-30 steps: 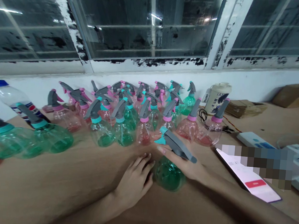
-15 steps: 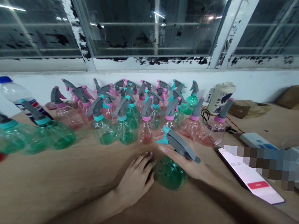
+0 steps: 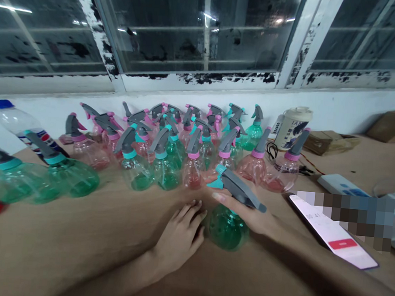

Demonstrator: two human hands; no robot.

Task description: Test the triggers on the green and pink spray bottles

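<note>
My right hand (image 3: 249,212) is wrapped around the neck of a green spray bottle (image 3: 229,231), just under its grey and teal trigger head. The bottle stands upright on the brown table (image 3: 106,246), and green liquid shows inside it. My left hand (image 3: 183,234) lies palm down on the table just left of the bottle, fingers loosely bent and slightly apart, holding nothing. Right behind the hands is a pink spray bottle (image 3: 193,173), beside a green spray bottle (image 3: 166,173) with a teal collar.
Several more pink and green spray bottles crowd the back by the wall. Left are a soda bottle (image 3: 20,123) and a spray bottle (image 3: 73,178). To the right lie a phone (image 3: 328,228), a power strip (image 3: 342,184), a paper cup (image 3: 292,128) and brown paper packets (image 3: 329,143).
</note>
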